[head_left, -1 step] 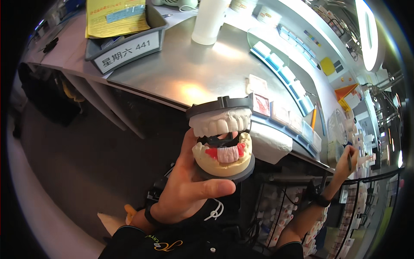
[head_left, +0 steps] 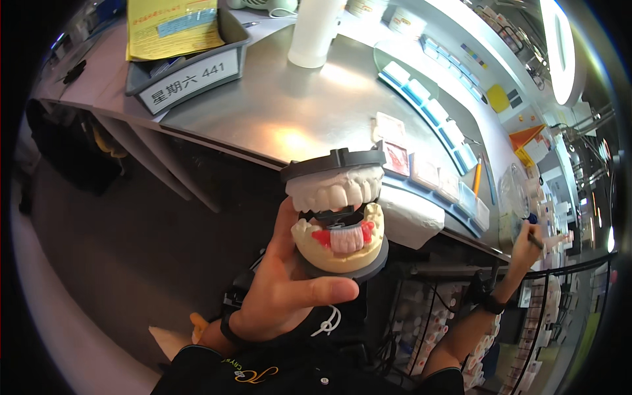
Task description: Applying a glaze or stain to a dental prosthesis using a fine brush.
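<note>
My left hand (head_left: 280, 289) is closed round a dental model on a dark articulator (head_left: 339, 160), held up before me in front of the bench. Its white upper cast (head_left: 336, 189) sits apart from the cream lower cast (head_left: 342, 258). Pinkish-white front teeth (head_left: 347, 238) stand in the lower one, with red material (head_left: 322, 237) on both sides of them. Off to the far right, my right hand (head_left: 525, 247) grips a slim dark-handled tool (head_left: 535, 241) beside a clear container (head_left: 512, 197). The tool's tip is too small to make out.
A grey tray (head_left: 240, 49) with yellow papers (head_left: 172, 33) stands at the back left of the metal bench top (head_left: 263, 108). Nearby are a white bottle (head_left: 312, 39), a curved row of blue-and-white boxes (head_left: 429, 108), small open cases (head_left: 424, 170) and white tissue (head_left: 413, 217).
The tool in my right hand has turned to a more slanted angle, and that hand has shifted slightly left. My left hand keeps its hold on the model, which has tipped slightly.
</note>
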`<act>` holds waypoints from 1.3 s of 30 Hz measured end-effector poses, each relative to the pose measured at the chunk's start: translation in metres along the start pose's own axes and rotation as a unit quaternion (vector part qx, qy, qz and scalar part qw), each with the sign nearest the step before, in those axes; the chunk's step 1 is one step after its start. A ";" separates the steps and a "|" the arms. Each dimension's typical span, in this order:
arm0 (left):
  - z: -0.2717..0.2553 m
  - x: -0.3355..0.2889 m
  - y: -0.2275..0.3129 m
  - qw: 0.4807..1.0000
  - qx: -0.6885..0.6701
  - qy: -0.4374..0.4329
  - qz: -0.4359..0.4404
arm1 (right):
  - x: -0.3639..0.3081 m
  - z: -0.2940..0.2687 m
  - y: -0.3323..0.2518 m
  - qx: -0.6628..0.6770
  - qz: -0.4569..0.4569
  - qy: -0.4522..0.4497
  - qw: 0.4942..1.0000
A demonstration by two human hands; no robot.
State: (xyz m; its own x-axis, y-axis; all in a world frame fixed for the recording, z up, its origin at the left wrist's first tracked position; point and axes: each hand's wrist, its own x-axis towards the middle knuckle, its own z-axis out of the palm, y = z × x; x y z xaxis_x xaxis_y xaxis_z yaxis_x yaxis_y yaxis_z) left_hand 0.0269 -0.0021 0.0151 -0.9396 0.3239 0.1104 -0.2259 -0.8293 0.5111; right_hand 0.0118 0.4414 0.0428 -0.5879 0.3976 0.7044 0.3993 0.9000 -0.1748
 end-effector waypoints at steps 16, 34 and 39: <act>0.021 0.004 -0.018 0.988 0.128 0.091 0.011 | -0.115 -0.075 -0.218 0.662 -0.264 -0.203 0.672; 0.023 0.006 -0.021 0.987 0.135 0.084 0.023 | -0.110 -0.077 -0.220 0.625 -0.288 -0.187 0.701; 0.022 0.004 -0.020 0.986 0.143 0.086 0.027 | -0.112 -0.078 -0.220 0.631 -0.285 -0.179 0.699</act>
State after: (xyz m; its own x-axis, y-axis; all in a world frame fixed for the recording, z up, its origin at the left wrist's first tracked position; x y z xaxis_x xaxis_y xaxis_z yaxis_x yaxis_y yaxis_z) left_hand 0.0333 0.0259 0.0242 -0.9836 0.1802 0.0107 -0.1154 -0.6731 0.7305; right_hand 0.0444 0.1845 0.0555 -0.6278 -0.2741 0.7285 -0.7767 0.2821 -0.5632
